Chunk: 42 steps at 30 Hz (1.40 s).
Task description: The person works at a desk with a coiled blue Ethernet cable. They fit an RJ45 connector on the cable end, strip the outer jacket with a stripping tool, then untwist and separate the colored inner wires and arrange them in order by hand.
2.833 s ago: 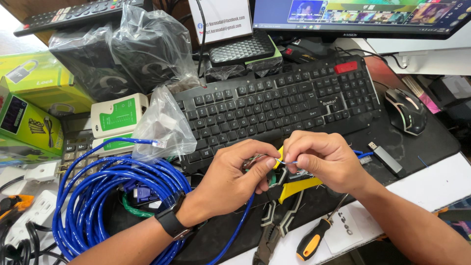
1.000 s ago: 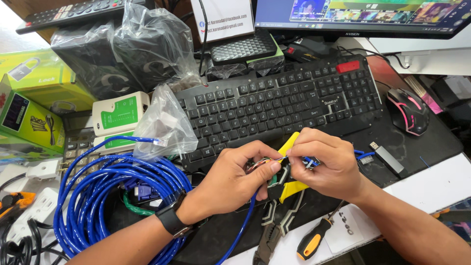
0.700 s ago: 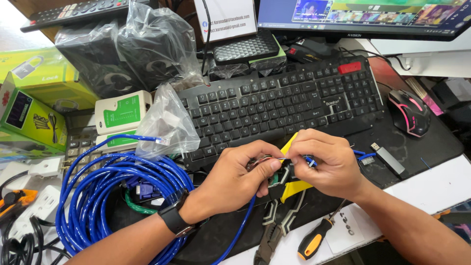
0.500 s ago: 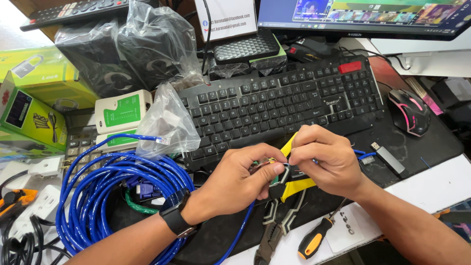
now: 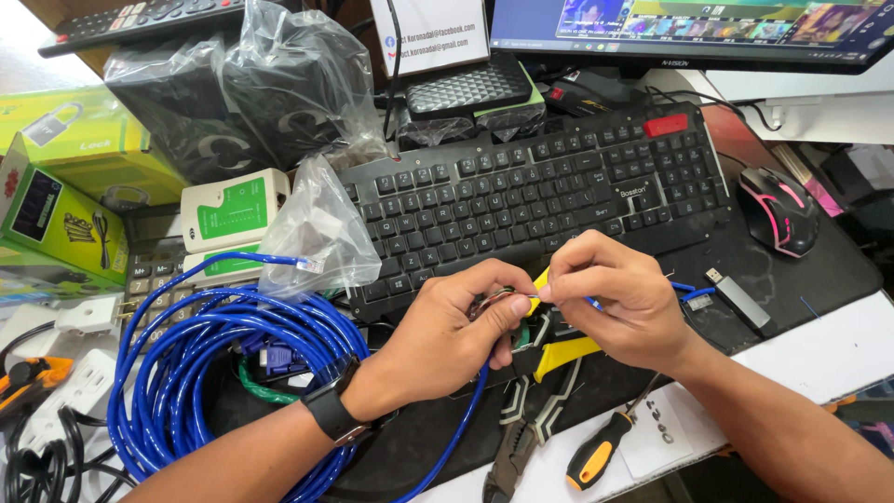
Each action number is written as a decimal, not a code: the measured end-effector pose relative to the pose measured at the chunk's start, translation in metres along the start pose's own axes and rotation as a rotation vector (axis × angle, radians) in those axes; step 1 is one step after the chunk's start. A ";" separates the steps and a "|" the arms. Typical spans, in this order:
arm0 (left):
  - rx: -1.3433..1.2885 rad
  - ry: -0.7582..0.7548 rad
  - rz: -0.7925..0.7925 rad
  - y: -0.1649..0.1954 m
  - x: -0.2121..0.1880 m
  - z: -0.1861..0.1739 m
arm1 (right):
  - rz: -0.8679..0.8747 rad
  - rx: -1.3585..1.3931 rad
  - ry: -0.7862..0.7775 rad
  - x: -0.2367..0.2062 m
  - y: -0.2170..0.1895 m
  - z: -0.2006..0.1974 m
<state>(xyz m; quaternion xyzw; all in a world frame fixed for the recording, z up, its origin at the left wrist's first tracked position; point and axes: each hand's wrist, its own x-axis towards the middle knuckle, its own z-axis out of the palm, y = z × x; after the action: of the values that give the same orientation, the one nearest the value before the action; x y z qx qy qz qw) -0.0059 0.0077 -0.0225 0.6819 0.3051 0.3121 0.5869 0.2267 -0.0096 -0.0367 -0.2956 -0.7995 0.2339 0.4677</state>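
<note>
Where the two hands meet, just below the centre of the frame, the end of a blue network cable (image 5: 466, 419) is pinched between them, its fine inner wires too small to tell apart. The left hand (image 5: 456, 326), with a black watch (image 5: 331, 414) on its wrist, closes thumb and fingers around the cable's sheath. The right hand (image 5: 619, 303) closes its thumb and forefinger on the wire tips right beside the left thumb. From the left hand the cable drops toward the bottom edge and joins a large blue coil (image 5: 200, 373) at lower left, whose other end carries a clear plug (image 5: 310, 266) pointing at a crumpled clear plastic bag (image 5: 317, 228).

Directly under the hands lies a yellow-handled tool (image 5: 559, 349), partly hidden by them. Lower down rest dark pliers (image 5: 521, 438) and a screwdriver with an orange and black handle (image 5: 601, 452), on a white sheet.

Above the hands sits a black keyboard (image 5: 531, 191) on a dark mat, with a black mouse lit pink (image 5: 778, 210) at right and a small USB stick (image 5: 736, 293) below it. A white and green cable tester (image 5: 233, 210) lies left of the keyboard, with green boxes (image 5: 65, 186) at far left and a monitor (image 5: 689, 28) along the top edge.
</note>
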 end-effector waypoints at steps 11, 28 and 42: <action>-0.018 0.089 -0.051 0.002 0.000 0.001 | -0.222 -0.271 0.059 0.002 -0.003 0.005; -0.286 0.098 -0.023 -0.010 0.002 0.000 | -0.187 -0.319 0.082 -0.002 -0.002 0.012; -0.278 0.044 -0.092 -0.011 0.003 -0.001 | 0.222 0.526 0.040 -0.014 0.011 0.003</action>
<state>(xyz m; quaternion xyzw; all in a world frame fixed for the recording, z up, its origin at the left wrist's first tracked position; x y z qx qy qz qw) -0.0055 0.0117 -0.0328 0.5722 0.3026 0.3392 0.6826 0.2327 -0.0117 -0.0541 -0.2543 -0.6647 0.4773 0.5155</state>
